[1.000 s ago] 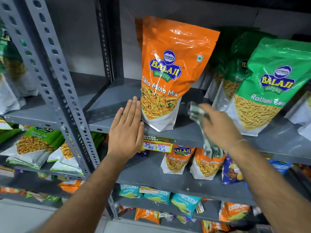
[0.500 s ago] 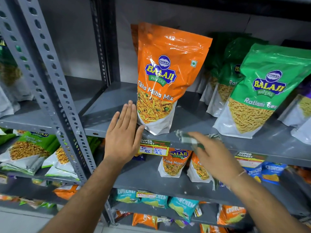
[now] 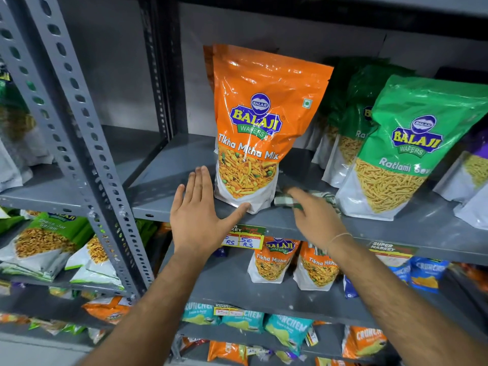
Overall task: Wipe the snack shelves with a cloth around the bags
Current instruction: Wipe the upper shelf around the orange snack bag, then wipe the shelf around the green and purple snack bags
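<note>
While the right hand [image 3: 315,217] presses a green checked cloth [image 3: 303,200] under its closed fingers on the shelf [image 3: 171,165], between the orange bag [image 3: 260,122] and the green bag [image 3: 412,151], the left hand [image 3: 196,215] lies open and flat, holding nothing, its thumb touching the orange bag's bottom corner. I judge the wiping step is in hand. The next move probably calls for sliding the cloth around the bags without tipping them.

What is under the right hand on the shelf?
A green-and-white checked cloth lies under the right hand, on the shelf between the orange bag and the green bag. The hand covers most of it.
</note>
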Tool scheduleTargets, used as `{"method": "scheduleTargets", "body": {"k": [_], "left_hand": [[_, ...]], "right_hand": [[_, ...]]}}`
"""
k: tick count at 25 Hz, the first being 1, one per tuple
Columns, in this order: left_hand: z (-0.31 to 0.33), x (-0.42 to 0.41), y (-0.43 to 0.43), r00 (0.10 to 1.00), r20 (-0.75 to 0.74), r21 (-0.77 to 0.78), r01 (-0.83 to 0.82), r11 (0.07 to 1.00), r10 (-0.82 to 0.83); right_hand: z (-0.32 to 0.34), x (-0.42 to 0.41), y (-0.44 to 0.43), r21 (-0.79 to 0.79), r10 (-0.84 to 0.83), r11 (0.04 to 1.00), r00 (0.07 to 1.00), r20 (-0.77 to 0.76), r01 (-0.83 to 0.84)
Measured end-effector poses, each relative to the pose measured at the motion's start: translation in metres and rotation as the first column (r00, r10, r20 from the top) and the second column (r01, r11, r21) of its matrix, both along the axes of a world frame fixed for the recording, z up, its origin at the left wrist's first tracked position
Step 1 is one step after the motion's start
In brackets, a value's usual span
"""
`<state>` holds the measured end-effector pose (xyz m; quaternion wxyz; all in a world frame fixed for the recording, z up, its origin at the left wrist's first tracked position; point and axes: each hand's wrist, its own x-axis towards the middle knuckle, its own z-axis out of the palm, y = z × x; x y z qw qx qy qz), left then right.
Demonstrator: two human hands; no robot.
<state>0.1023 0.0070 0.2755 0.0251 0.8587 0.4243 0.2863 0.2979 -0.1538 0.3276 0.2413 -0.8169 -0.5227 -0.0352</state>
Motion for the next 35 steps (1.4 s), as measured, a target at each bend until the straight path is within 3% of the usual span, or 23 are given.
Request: {"method": "scheduleTargets", "body": {"k": [3, 8, 15, 18, 21, 24, 27, 29, 31, 33, 34, 35], "left_hand": [[0.002, 0.0, -0.002, 1.0, -0.009, 0.003, -0.01, 1.0, 0.01], [-0.002, -0.002, 0.0, 1.0, 0.015, 0.03, 0.014, 0.999, -0.015], [-0.016, -0.001, 0.01, 0.995, 0.089, 0.074, 0.047, 0.996, -0.054], [-0.015, -0.002, 0.004, 0.976, 0.197, 0.066, 0.079, 0.995, -0.09], [-0.011, 0.005, -0.026, 0.932, 0.307, 0.227, 0.125, 0.966, -0.192], [-0.006, 0.05, -0.097, 0.865, 0.237, 0.47, 0.297, 0.831, -0.443], [-0.006, 0.08, -0.131, 0.839, 0.136, 0.418, 0.433, 0.798, -0.527], [-0.003, 0.116, -0.156, 0.853, 0.106, 0.34, 0.452, 0.824, -0.512], [-0.001, 0.147, -0.169, 0.881, 0.095, 0.272, 0.425, 0.863, -0.463], [-0.002, 0.168, -0.172, 0.91, 0.072, 0.225, 0.383, 0.896, -0.408], [-0.005, 0.175, -0.175, 0.921, 0.048, 0.203, 0.369, 0.907, -0.386], [-0.009, 0.179, -0.179, 0.929, 0.031, 0.178, 0.358, 0.917, -0.369]], "right_hand": [[0.005, -0.005, -0.018, -0.017, 0.057, 0.998, 0.998, -0.035, -0.057], [0.015, 0.034, 0.016, -0.013, -0.197, 0.98, 0.98, 0.008, 0.197], [-0.007, -0.036, -0.053, 0.005, 0.054, 0.999, 0.984, -0.167, -0.054], [-0.012, -0.055, -0.093, -0.031, 0.133, 0.99, 0.98, -0.151, -0.139], [0.003, -0.036, -0.115, 0.051, 0.119, 0.992, 0.983, -0.143, -0.113], [0.038, 0.023, -0.161, 0.301, 0.011, 0.951, 0.961, -0.277, 0.076], [0.055, 0.064, -0.172, 0.453, 0.035, 0.873, 0.902, -0.43, 0.182], [0.059, 0.1, -0.195, 0.471, 0.024, 0.834, 0.833, -0.553, 0.289], [0.055, 0.141, -0.211, 0.392, -0.005, 0.796, 0.653, -0.757, 0.461], [0.059, 0.171, -0.218, 0.295, 0.076, 0.785, 0.388, -0.919, 0.544], [0.062, 0.182, -0.219, 0.284, 0.118, 0.783, 0.317, -0.941, 0.553], [0.066, 0.19, -0.217, 0.302, 0.135, 0.785, 0.327, -0.935, 0.54]]}}
